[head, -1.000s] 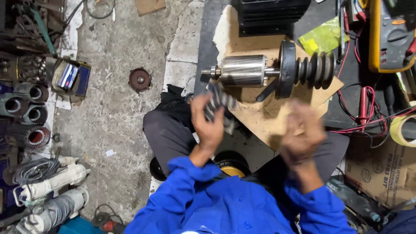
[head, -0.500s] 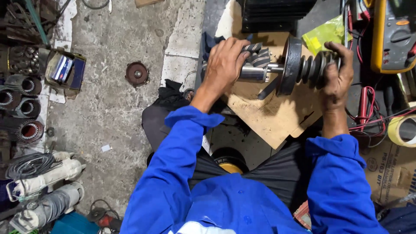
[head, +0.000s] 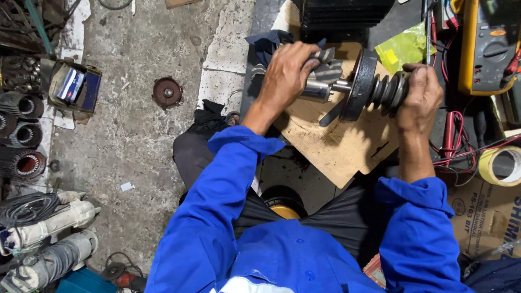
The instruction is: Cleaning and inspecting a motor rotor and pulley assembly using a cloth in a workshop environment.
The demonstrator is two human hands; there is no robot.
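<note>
Head view: left hand clamps a rag on the rotor; right hand grips its ribbed end above the board's edge.

Under the left-hand fingers: grey-and-black striped rag over a silver metal rotor. Beside the right-hand fingers: black ribbed pulley and black disc. Below the fingers: tan plywood board. Sleeves: bright blue.
</note>
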